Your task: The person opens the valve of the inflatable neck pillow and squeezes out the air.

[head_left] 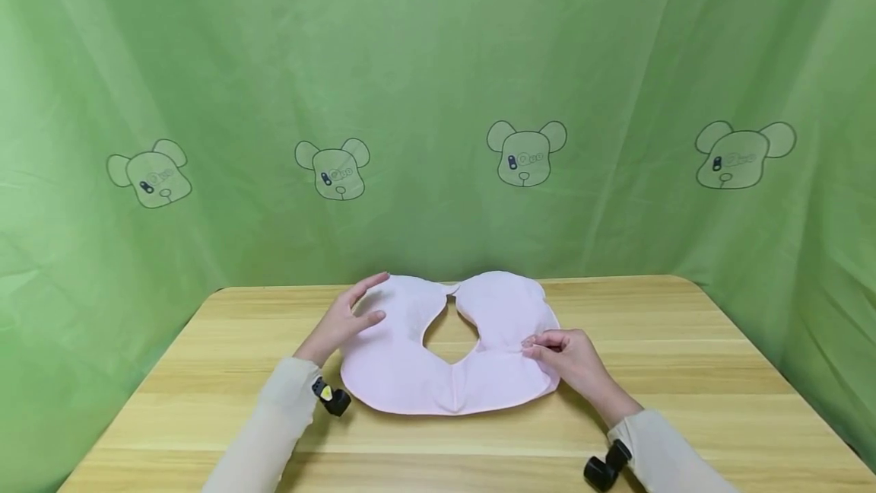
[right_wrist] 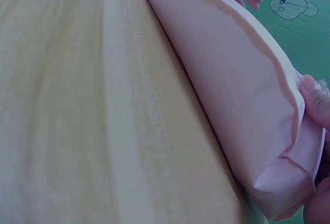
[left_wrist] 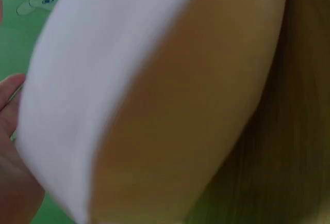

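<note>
A pale pink, U-shaped neck pillow (head_left: 404,379), puffed up as if inflated, lies on the table with its opening toward the back. My left hand (head_left: 345,322) is at its left lobe, fingers extended and spread; whether they press on it I cannot tell. On the right lobe, my right hand (head_left: 575,360) pinches the pillow's upper surface between thumb and fingers. A small clear bit (right_wrist: 324,87) shows by those fingertips in the right wrist view, its kind unclear. The pillow's side (left_wrist: 93,53) fills much of the left wrist view, blurred.
The wooden table (head_left: 684,371) extends around the pillow on both sides and in front. A green curtain (head_left: 424,97) printed with bear heads hangs behind the table's back edge and along its sides. Each wrist carries a small black camera (head_left: 601,472).
</note>
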`<state>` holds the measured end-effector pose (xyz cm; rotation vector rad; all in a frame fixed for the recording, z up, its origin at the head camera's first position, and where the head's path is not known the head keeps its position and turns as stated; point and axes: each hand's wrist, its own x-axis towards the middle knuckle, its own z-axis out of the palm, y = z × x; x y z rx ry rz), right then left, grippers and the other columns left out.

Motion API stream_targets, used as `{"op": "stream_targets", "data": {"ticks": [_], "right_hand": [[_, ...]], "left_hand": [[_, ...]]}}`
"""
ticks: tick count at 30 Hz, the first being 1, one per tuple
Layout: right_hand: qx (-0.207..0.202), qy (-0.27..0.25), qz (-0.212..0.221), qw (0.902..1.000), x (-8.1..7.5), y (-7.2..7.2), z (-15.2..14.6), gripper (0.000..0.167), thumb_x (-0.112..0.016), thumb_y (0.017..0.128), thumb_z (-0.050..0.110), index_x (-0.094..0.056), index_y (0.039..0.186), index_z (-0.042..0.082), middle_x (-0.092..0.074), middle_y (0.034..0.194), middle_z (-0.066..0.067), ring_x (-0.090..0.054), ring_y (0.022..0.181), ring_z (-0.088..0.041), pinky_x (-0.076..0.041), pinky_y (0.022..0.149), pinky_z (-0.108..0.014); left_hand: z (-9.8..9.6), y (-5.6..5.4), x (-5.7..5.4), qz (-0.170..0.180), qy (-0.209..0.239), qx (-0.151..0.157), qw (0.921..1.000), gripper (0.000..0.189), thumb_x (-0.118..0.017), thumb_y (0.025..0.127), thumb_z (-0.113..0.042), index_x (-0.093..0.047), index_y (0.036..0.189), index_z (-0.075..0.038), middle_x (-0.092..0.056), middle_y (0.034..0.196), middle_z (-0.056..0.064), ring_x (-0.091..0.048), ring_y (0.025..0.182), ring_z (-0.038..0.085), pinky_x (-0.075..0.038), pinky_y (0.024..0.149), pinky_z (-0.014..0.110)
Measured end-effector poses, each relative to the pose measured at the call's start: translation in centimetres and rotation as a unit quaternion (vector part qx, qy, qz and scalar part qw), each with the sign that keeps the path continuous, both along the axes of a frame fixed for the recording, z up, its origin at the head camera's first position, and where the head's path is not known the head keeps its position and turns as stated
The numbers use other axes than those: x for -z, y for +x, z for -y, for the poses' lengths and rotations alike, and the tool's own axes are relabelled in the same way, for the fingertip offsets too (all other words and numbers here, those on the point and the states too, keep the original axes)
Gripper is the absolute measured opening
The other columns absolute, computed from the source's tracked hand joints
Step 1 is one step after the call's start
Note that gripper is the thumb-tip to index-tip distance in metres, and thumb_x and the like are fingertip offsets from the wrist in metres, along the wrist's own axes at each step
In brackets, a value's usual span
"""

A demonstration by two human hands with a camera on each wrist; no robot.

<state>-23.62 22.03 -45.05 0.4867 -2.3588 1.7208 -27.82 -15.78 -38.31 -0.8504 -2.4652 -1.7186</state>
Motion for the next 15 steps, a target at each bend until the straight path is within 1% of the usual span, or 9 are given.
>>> {"op": "stream_targets", "data": {"ticks": [2,4,6,10,11,15], "right_hand": [[-0.004,-0.003,-0.004,1.0000,0.1,0.0,0.0,0.007,-0.071,0.081,0.000,-0.071,0.081,-0.006,-0.071,0.086,-0.017,-0.064,0.079,-0.001,-0.051,0.068,-0.016],[-0.007,-0.005,-0.007,0.9999,0.1,0.0,0.0,0.005,-0.071,0.080,-0.001,-0.070,0.080,-0.006,-0.071,0.086,-0.017,-0.064,0.079,-0.001,-0.052,0.068,-0.016],[-0.009,-0.005,-0.009,0.9999,0.1,0.0,0.0,0.005,-0.071,0.080,-0.001,-0.070,0.080,-0.007,-0.071,0.085,-0.017,-0.064,0.078,-0.001,-0.052,0.068,-0.016],[-0.011,-0.006,-0.013,0.9998,0.1,0.0,0.0,0.006,-0.071,0.080,-0.002,-0.071,0.081,-0.007,-0.071,0.085,-0.016,-0.064,0.078,-0.001,-0.052,0.068,-0.016],[-0.012,-0.006,-0.014,0.9998,0.1,0.0,0.0,0.007,-0.071,0.080,-0.001,-0.070,0.082,-0.008,-0.071,0.085,-0.016,-0.064,0.078,-0.001,-0.052,0.068,-0.016],[-0.012,-0.003,-0.015,0.9998,0.0,0.0,0.1,0.008,-0.072,0.080,0.001,-0.071,0.082,-0.007,-0.072,0.085,-0.015,-0.064,0.078,-0.001,-0.052,0.067,-0.016]], "left_hand": [[0.2,0.1,-0.1,0.007,-0.003,0.010,0.9999,0.065,-0.062,0.086,0.002,-0.033,0.143,0.003,-0.031,0.150,0.018,-0.021,0.140,0.034,-0.011,0.114,0.051],[0.4,-0.1,0.2,0.004,-0.004,0.021,0.9998,0.067,-0.063,0.085,0.004,-0.030,0.143,0.005,-0.029,0.150,0.021,-0.020,0.140,0.036,-0.012,0.114,0.050],[0.5,-0.5,0.8,-0.001,0.003,0.033,0.9994,0.069,-0.063,0.083,0.007,-0.029,0.144,0.006,-0.027,0.151,0.022,-0.020,0.140,0.037,-0.013,0.114,0.049],[0.9,-1.6,2.1,-0.019,0.019,0.046,0.9986,0.072,-0.063,0.082,0.008,-0.027,0.145,0.004,-0.026,0.151,0.022,-0.019,0.140,0.037,-0.012,0.114,0.048],[1.0,-1.9,2.4,-0.016,0.022,0.048,0.9985,0.073,-0.063,0.083,0.008,-0.027,0.146,0.002,-0.025,0.152,0.019,-0.018,0.141,0.035,-0.012,0.114,0.047],[1.0,-2.1,2.7,-0.007,0.016,0.056,0.9983,0.074,-0.065,0.085,-0.001,-0.027,0.148,-0.005,-0.025,0.154,0.014,-0.018,0.142,0.031,-0.011,0.115,0.044]]}}
